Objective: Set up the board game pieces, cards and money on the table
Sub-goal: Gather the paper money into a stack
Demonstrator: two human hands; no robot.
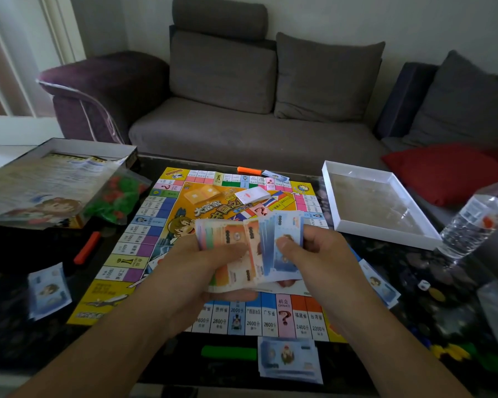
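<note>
The colourful game board [144,242] lies flat on the dark table. Above its middle, my left hand [210,271] grips a thick stack of paper money [233,237], orange notes on top. My right hand [314,248] pinches several blue notes [285,228] fanned off the right side of that stack. Small piles of blue notes lie at the near edge [288,360], at the left [49,291], at the right [381,285] and at the far edge [275,176]. A white card deck [253,195] rests on the board's centre.
The open box base [121,153] with a rules sheet sits far left, beside a bag of green and red pieces [115,202]. An empty white tray [331,196] and a water bottle [477,216] stand right. Orange [87,248], [249,170] and green [229,353] sticks and a die [423,285] lie around.
</note>
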